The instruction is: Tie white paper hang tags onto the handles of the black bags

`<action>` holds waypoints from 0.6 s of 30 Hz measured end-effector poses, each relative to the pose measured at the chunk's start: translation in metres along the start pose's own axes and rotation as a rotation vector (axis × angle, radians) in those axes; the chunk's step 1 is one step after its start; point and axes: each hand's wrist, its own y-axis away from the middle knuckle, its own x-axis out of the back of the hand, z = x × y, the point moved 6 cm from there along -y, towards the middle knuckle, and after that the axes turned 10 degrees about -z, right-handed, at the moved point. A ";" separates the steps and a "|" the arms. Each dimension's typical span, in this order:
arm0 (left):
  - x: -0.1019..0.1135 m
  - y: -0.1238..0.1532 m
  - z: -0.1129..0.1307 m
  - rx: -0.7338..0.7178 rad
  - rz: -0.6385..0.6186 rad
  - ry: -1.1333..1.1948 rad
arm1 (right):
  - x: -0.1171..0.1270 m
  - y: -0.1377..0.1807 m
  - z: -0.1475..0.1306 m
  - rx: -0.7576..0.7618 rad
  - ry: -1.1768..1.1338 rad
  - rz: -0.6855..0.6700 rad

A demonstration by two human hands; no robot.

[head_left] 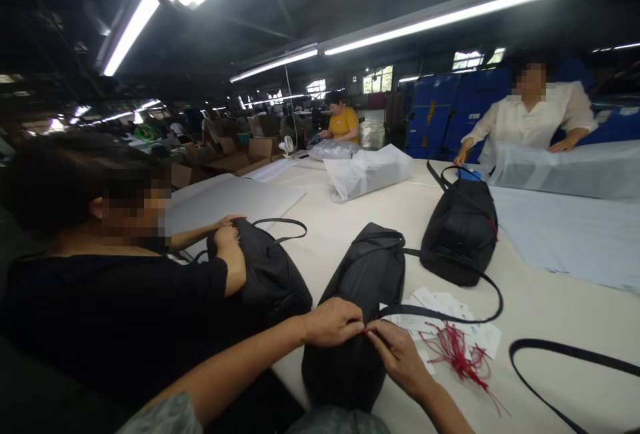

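Observation:
A black bag lies lengthwise on the table just in front of me, its long strap looping out to the right. Over its upper side both my hands meet, fingertips almost touching. My left hand pinches a bit of red string. From the other side, my right hand pinches the same string with thumb and forefinger. To the right of my right hand sit white paper tags with a tangled bunch of red strings. What the pinched string is attached to is hidden by my fingers.
A person in black at my left handles another black bag. A third black bag lies ahead right. Across the table, a person in white handles translucent plastic. A wrapped bundle lies at the far side.

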 end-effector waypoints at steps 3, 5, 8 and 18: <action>0.004 -0.001 0.002 0.072 0.031 0.010 | 0.002 0.002 -0.010 -0.008 0.080 0.129; 0.005 -0.001 0.007 0.061 0.050 0.019 | -0.001 0.004 -0.013 -0.019 0.068 0.177; 0.003 0.001 0.015 0.012 0.035 -0.032 | -0.005 0.010 -0.012 -0.034 0.030 0.201; -0.006 0.013 0.020 -0.022 -0.028 -0.421 | -0.006 0.001 -0.023 0.003 0.245 0.001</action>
